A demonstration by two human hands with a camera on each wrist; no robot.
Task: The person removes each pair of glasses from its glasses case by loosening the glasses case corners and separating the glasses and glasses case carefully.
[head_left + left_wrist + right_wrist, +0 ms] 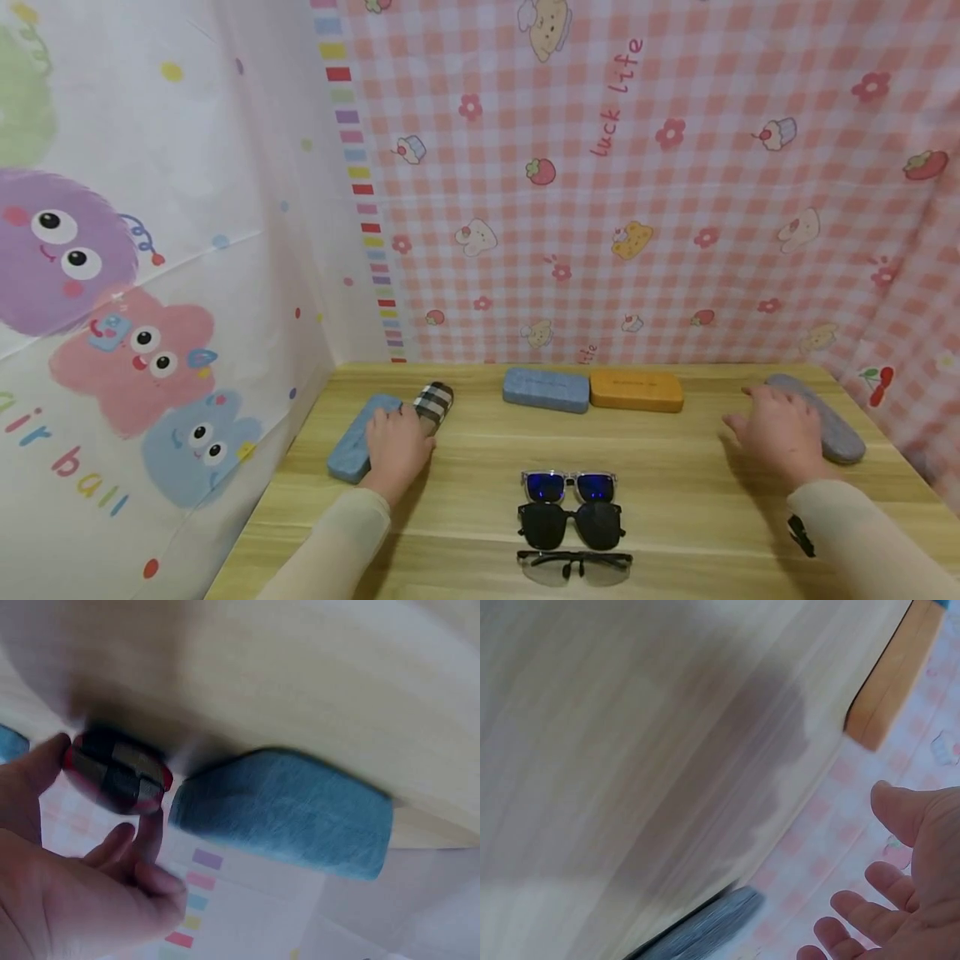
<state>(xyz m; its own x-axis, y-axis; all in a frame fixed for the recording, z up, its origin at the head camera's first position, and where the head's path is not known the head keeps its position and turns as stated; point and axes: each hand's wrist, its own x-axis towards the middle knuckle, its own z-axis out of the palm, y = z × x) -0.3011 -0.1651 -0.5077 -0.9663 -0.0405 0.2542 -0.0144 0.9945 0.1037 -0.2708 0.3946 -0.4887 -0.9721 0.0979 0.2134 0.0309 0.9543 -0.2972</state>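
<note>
At the left of the table, my left hand (397, 442) grips a black-and-white checked glasses case (433, 404). In the left wrist view the thumb and a fingertip touch opposite sides of that case (120, 771). Right beside it lies a blue glasses case (348, 450), partly hidden by the hand in the head view. On the far right my right hand (780, 429) hovers with spread fingers by a grey glasses case (836, 429), holding nothing. The right wrist view shows the grey case's end (712, 922) below the loose fingers.
A second blue case (546, 390) and an orange case (636, 392) stand side by side at the back edge. Three pairs of glasses line up in front: clear-framed blue-lensed sunglasses (568, 486), black sunglasses (572, 525) and half-rimmed glasses (574, 567). Patterned cloth (600, 200) hangs behind.
</note>
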